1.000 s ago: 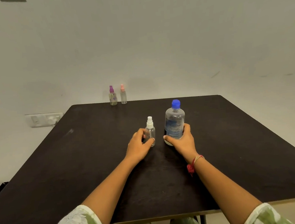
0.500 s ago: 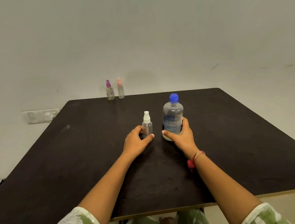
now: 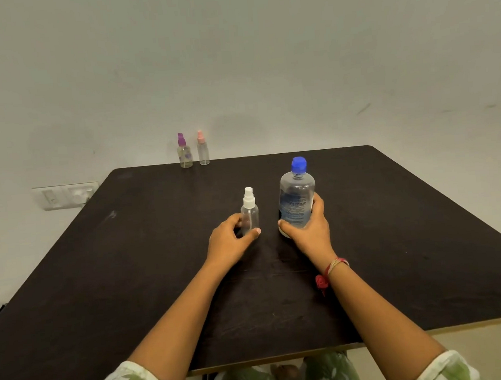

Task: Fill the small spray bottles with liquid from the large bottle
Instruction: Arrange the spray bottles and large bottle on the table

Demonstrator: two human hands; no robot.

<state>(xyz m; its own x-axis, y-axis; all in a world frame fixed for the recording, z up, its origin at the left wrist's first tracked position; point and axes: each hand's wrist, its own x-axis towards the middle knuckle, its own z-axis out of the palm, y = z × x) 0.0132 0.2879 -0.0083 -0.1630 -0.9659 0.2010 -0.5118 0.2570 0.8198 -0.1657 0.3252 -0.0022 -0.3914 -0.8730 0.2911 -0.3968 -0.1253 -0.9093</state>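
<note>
Head view, looking down on a dark counter [image 3: 129,259]. Just right of the frame's centre, the large bottle [image 3: 297,198] stands upright with its blue cap [image 3: 299,165] in place. The right hand [image 3: 309,233] wraps its lower body, thumb on the near side and the other fingers [image 3: 317,202] curled round the right flank. Just left of it, apart from it, the small spray bottle [image 3: 249,212] stands upright with its white spray head [image 3: 249,197] on. The left hand [image 3: 229,242] pinches its base between the thumb and the curled fingers [image 3: 236,219].

Handling (judged): the large bottle is clear, thin-walled plastic. It probably dents under a hard squeeze and is the heavier item, so a full wrap at the labelled middle suits pouring. How full it is cannot be told. The small bottle looks light, rigid and easily tipped. Its narrow neck invites spills, so it is best held low on the body while the head is unscrewed.

Count: one large bottle; three small spray bottles. These are the white-topped one in hand, plus a purple-topped spray bottle [image 3: 184,153] and a pink-topped spray bottle [image 3: 203,150] side by side at the counter's far edge, upper left of centre. There are two hands, and a red thread [image 3: 330,270] circles the right wrist. A switch plate [image 3: 64,196] sits on the wall at left.
</note>
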